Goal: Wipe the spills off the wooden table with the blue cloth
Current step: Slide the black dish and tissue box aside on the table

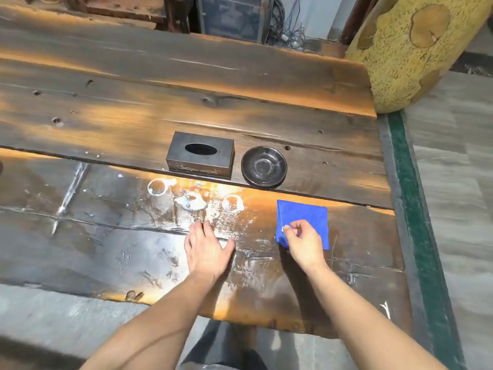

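Bare forearms reach in from the near edge, over a strip of grey floor and onto the wooden table [106, 236]. On the left, the left hand [206, 251] lies palm down on the planks, fingers spread flat and holding nothing, just near of a smeared wet patch. To the right, the right hand [302, 243] sits over the near left part of the blue cloth [306, 213], its fingertips curled and pinching the fabric close to that corner. That cloth is folded into a rough square and lies flat on the table, right of the hands' midline and well clear of the table's right edge.

Just beyond the left hand are the spills [190, 201]: three whitish marks in a row, two ring-shaped ones flanking a fuller puddle, with streaks trailing toward the near side. Farther back, a dark tissue box [200, 156] with an oval slot stands upright, and just beside it to the right rests a dark shallow saucer [264, 166]. At the far right corner, a thick yellow textured pillar [408, 49] rises beside the table.
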